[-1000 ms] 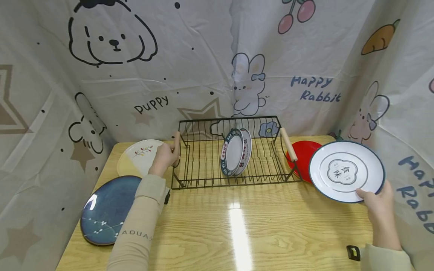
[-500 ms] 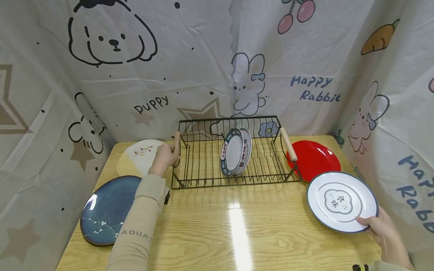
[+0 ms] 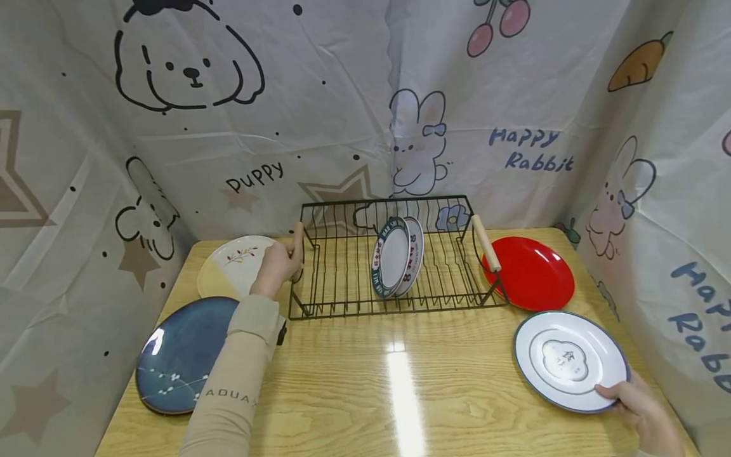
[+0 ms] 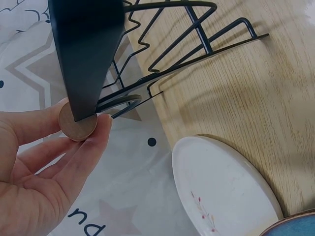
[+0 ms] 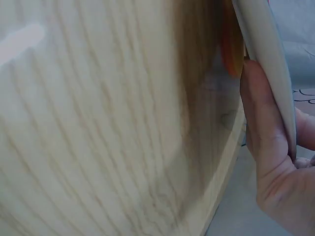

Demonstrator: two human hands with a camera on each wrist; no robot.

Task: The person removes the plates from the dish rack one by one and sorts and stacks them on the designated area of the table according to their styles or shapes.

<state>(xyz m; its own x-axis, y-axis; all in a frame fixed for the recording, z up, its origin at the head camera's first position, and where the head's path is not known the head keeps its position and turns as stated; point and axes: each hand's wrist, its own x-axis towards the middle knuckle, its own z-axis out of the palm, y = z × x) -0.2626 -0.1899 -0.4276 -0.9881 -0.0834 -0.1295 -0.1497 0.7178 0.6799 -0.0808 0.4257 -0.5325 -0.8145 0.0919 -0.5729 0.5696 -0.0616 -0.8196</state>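
My right hand pinches the near right rim of a white plate with a blue edge, thumb on top and fingers beneath. In the right wrist view the plate shows edge-on, close over the table. My left hand grips the left wooden handle of a black wire dish rack; the left wrist view shows the fingers round the handle's end. Two patterned plates stand on edge in the middle of the rack.
A red plate lies right of the rack, partly behind its right handle. At left, a cream and white plate lies behind a dark blue plate, both partly covered by the left arm. Printed curtains enclose the wooden table.
My right hand has brought the white plate down and toward the front, uncovering the red plate. The left hand stays on the rack handle.
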